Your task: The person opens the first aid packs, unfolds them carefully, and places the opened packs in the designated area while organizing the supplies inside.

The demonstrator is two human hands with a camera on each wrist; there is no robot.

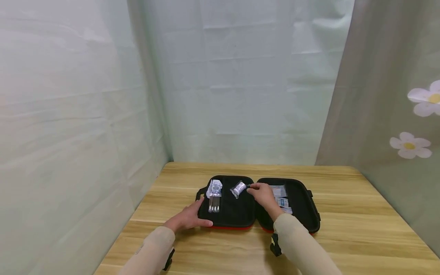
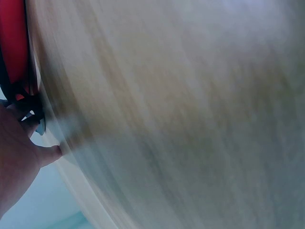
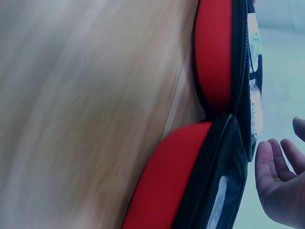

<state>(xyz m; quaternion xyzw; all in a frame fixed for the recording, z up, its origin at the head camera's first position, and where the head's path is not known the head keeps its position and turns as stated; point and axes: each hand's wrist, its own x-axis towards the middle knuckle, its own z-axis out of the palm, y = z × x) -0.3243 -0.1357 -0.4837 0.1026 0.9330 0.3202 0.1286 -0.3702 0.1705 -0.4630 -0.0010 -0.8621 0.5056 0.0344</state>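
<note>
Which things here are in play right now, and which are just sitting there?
In play: case, roll, left hand, right hand.
Lying about: tubes, clear packet, sachets, table, curtains.

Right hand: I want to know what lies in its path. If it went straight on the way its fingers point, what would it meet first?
Probably the wrapped bandage roll, just beyond the right hand in the open case; whether they touch is unclear.
</note>
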